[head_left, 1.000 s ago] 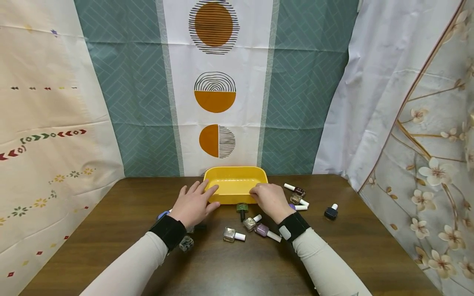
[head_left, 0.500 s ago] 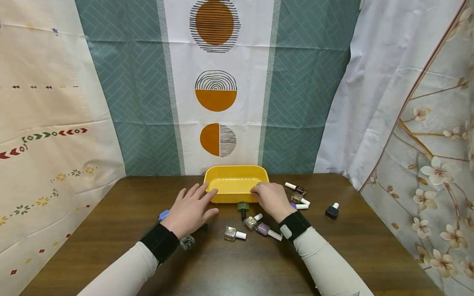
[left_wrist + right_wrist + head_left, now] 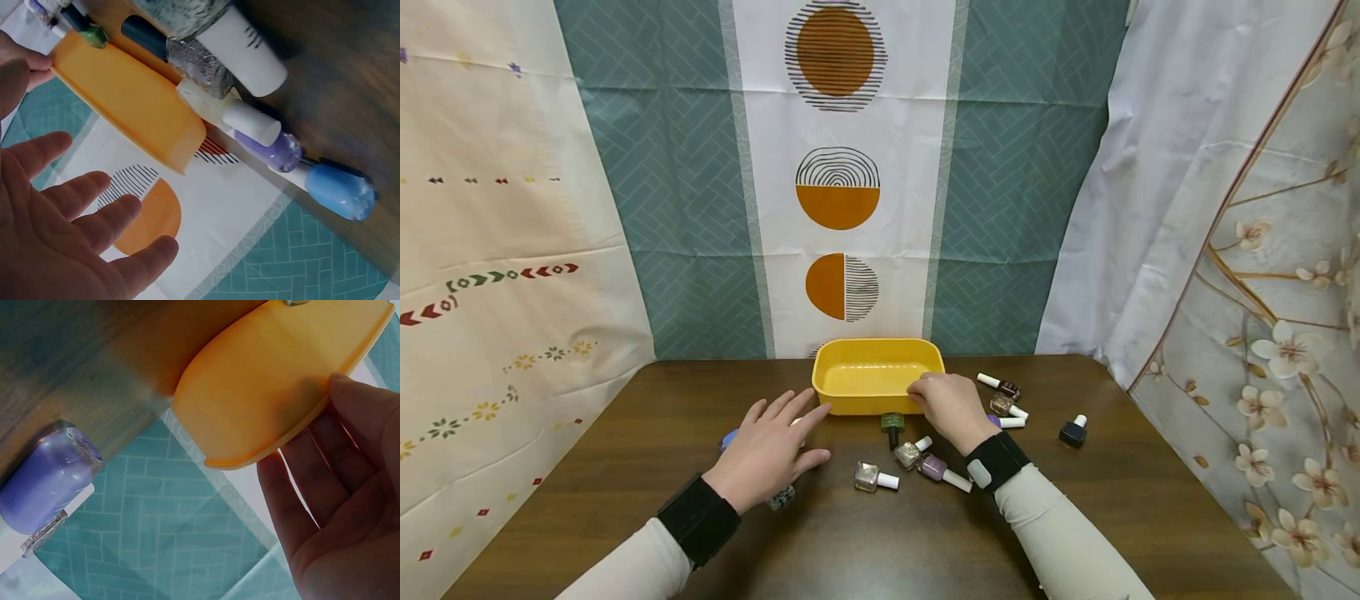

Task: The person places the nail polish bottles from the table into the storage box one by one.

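Observation:
A yellow plastic tray [image 3: 865, 405] stands at the back of the table, with nothing visible inside it. My right hand [image 3: 952, 408] pinches its front right rim between thumb and fingers, as the right wrist view shows at the tray's wall [image 3: 250, 381]. My left hand [image 3: 767, 454] is spread, palm down, to the left of the tray and holds nothing. Beneath it lie several nail polish bottles, partly hidden in the head view; the left wrist view shows a blue bottle [image 3: 340, 190], a purple bottle [image 3: 275, 151] and a silver glitter bottle [image 3: 203, 67].
In front of the tray lie a green nail polish [image 3: 892, 421], a gold glitter one [image 3: 907, 454], a mauve one [image 3: 933, 468] and a silver one [image 3: 866, 477]. Right of it are a dark red bottle [image 3: 1008, 389] and a navy bottle [image 3: 1072, 432]. A curtain [image 3: 700, 250] hangs behind the table.
My left hand has drawn back from the tray's left side, toward the lower left, fingers still spread. The right hand keeps its place on the rim.

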Action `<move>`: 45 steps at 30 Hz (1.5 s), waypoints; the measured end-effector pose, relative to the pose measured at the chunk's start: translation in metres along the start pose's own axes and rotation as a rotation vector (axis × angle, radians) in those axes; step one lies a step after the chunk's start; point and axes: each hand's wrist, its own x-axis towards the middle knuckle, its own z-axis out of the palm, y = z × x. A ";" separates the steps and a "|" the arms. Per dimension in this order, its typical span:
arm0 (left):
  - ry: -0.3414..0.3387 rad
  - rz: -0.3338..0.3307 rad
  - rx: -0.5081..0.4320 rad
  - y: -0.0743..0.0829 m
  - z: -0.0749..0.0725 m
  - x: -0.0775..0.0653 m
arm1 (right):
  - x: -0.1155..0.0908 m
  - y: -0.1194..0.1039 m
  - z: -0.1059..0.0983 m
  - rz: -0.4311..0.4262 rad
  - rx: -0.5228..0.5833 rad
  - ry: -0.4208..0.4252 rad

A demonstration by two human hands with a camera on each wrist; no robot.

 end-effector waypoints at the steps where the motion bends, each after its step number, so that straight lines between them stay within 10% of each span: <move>1: -0.001 -0.001 -0.002 0.000 0.000 -0.002 | 0.000 0.000 0.000 -0.001 0.001 -0.005; 26: 0.090 0.183 -0.038 -0.009 -0.001 -0.042 | 0.000 0.001 0.000 0.008 0.005 -0.013; 45: -0.017 0.248 -0.063 -0.016 0.001 -0.065 | -0.001 0.001 0.003 0.003 0.015 -0.006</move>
